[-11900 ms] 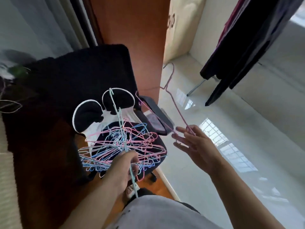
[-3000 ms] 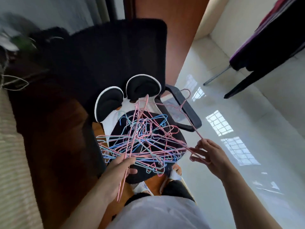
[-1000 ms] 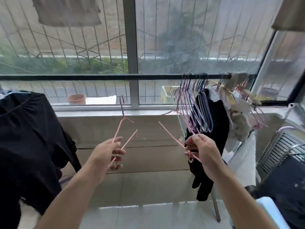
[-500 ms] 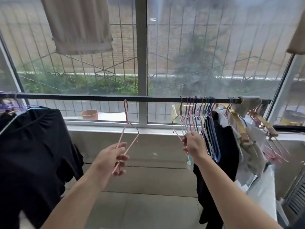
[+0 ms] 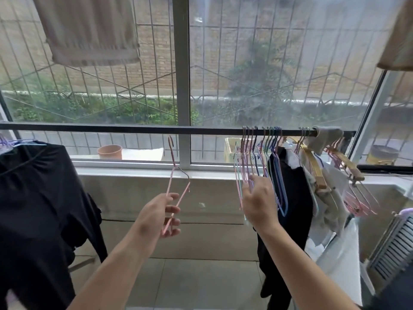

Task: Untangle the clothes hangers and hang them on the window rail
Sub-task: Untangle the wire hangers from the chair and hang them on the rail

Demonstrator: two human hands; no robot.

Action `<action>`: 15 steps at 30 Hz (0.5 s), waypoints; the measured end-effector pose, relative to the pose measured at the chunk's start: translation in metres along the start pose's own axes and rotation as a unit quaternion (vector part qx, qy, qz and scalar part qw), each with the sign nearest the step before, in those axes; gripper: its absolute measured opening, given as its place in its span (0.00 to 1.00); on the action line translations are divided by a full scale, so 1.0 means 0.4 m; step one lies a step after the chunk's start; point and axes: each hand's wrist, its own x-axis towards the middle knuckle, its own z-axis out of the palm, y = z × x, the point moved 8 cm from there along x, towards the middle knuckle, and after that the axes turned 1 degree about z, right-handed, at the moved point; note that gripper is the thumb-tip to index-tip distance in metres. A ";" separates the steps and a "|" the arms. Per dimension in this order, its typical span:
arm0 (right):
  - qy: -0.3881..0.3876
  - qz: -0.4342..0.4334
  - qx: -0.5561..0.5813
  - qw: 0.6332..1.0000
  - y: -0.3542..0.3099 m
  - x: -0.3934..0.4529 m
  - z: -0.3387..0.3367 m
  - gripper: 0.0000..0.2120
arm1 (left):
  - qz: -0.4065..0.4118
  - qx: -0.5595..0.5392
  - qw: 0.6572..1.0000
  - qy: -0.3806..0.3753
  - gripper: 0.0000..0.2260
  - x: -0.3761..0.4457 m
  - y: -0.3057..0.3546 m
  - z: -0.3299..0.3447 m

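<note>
Hangers (image 5: 259, 166) hang bunched near the rail's (image 5: 111, 128) right end, your right hand (image 5: 259, 203) touching them with loosely extended fingers. Your left hand (image 5: 159, 217) pinches a pink hanger (image 5: 177, 186) below the rail, hook unhung.

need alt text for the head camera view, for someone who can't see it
A person's left hand holds a pink wire hanger below a dark window rail, while the right hand touches a bunch of hangers already hooked on it. Black garments hang at both sides.
</note>
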 end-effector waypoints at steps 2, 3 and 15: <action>-0.118 0.013 0.062 0.991 -0.057 -0.056 0.045 0.13 | 0.004 0.035 0.999 -0.008 0.08 0.000 -0.012 0.037; -0.219 0.070 0.125 0.965 -0.074 -0.098 0.097 0.14 | 0.012 0.070 0.997 -0.023 0.06 0.000 -0.020 0.063; -0.316 0.252 0.341 0.849 -0.058 -0.183 0.220 0.12 | 0.059 0.185 0.922 -0.336 0.23 -0.102 -0.078 0.177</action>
